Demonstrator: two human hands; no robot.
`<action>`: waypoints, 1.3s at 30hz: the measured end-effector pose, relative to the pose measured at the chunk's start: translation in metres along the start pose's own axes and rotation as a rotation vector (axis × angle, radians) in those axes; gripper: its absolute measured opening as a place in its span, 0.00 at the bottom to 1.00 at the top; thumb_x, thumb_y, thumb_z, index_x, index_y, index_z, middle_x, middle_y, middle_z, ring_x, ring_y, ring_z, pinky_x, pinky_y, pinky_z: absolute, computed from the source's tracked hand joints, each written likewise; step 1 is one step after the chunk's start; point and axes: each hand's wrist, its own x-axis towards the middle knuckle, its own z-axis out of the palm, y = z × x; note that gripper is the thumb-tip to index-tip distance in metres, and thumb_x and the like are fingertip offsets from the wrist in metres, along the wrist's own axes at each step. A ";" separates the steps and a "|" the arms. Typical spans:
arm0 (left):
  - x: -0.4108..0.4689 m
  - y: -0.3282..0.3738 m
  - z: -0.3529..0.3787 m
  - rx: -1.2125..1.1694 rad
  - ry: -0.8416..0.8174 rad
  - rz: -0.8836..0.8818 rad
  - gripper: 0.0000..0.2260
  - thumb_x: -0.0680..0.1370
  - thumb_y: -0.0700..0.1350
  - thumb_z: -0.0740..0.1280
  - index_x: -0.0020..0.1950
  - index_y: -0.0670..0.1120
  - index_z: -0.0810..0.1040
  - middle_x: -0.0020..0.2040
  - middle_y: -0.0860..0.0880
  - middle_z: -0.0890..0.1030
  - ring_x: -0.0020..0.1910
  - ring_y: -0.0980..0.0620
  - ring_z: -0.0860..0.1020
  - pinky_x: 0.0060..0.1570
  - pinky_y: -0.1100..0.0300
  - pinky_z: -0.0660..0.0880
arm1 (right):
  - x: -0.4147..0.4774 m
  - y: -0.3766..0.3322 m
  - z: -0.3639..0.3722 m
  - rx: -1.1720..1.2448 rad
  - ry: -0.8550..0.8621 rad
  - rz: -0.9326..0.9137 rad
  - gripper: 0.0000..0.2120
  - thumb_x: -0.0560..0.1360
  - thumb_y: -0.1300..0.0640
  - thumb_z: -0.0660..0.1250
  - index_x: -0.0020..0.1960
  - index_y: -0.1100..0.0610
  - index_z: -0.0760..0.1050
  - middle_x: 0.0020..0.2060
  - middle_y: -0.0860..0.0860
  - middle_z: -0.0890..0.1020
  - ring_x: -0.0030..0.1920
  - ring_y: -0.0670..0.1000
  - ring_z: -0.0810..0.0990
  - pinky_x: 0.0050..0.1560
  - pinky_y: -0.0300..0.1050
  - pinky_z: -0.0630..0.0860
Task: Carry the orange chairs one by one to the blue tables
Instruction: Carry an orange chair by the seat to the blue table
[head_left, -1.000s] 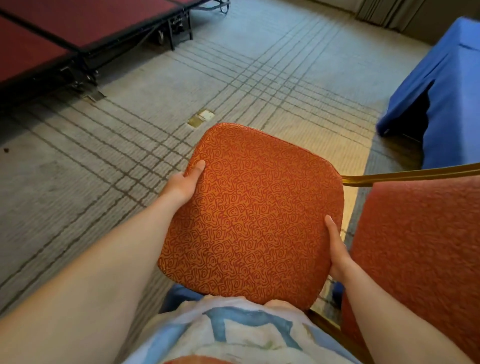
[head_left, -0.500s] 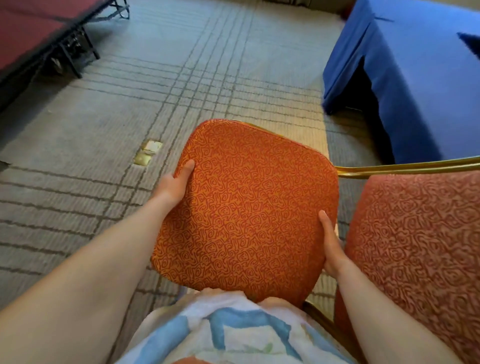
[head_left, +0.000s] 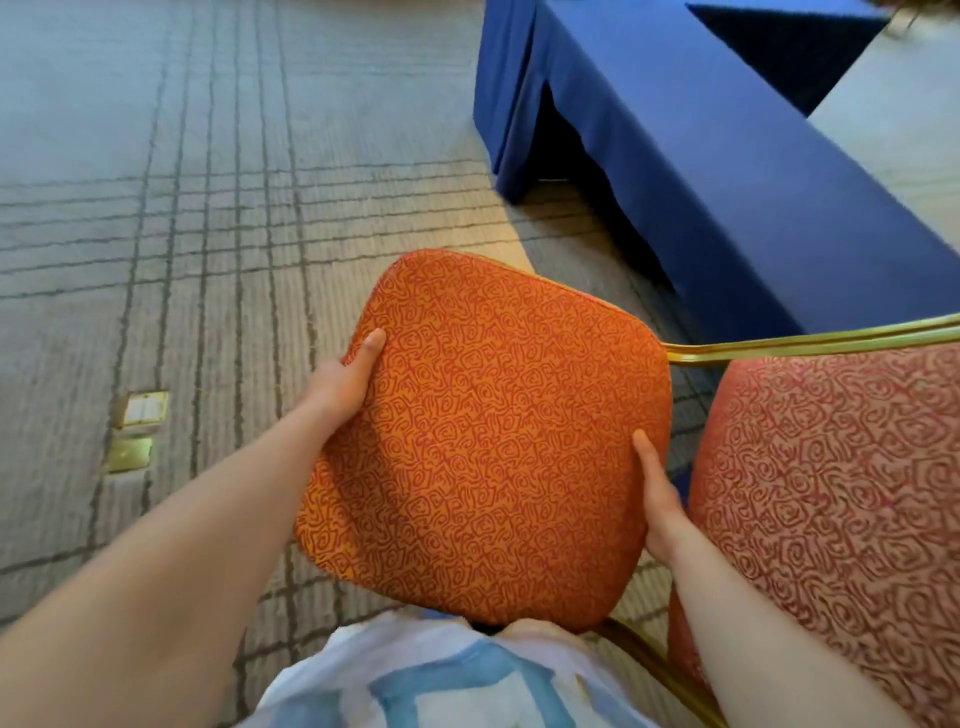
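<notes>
I hold an orange chair (head_left: 493, 436) with a swirl-patterned seat in front of my body, lifted off the carpet. Its padded back (head_left: 831, 499) and gold frame rail (head_left: 810, 344) lie to the right. My left hand (head_left: 345, 382) grips the seat's left edge, thumb on top. On the seat's right edge my right hand (head_left: 657, 499) is closed the same way. A table draped in blue cloth (head_left: 727, 171) stands ahead to the right, a short way beyond the chair. The chair's legs are hidden under the seat.
Grey carpet with dark grid lines (head_left: 208, 234) stretches ahead and to the left. A brass floor socket with an open lid (head_left: 135, 431) is set in the carpet at left. The blue cloth hangs to the floor, with a dark opening (head_left: 566, 140) under the table's end.
The view has swung right and forward. The blue table has come much nearer, and the dark red stage platforms have left the view at top left. Both hands keep their grip on the seat.
</notes>
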 end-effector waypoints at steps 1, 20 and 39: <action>0.017 0.014 0.004 0.016 -0.015 0.004 0.42 0.71 0.75 0.55 0.67 0.42 0.75 0.64 0.37 0.77 0.63 0.39 0.75 0.64 0.51 0.69 | 0.012 -0.007 0.003 0.018 0.019 0.008 0.52 0.50 0.24 0.74 0.66 0.51 0.76 0.54 0.53 0.85 0.56 0.56 0.83 0.65 0.59 0.73; 0.244 0.255 0.119 0.267 -0.365 0.229 0.37 0.76 0.68 0.56 0.67 0.37 0.73 0.65 0.36 0.76 0.65 0.39 0.73 0.62 0.54 0.68 | 0.118 -0.141 0.052 0.365 0.335 0.026 0.35 0.59 0.25 0.69 0.57 0.48 0.77 0.51 0.55 0.84 0.52 0.57 0.82 0.53 0.53 0.77; 0.334 0.425 0.322 0.761 -1.172 0.652 0.38 0.75 0.70 0.55 0.66 0.38 0.75 0.64 0.37 0.77 0.62 0.39 0.75 0.54 0.55 0.66 | 0.115 -0.153 0.188 1.086 0.967 0.110 0.51 0.50 0.24 0.72 0.69 0.46 0.72 0.57 0.52 0.83 0.56 0.54 0.82 0.50 0.49 0.79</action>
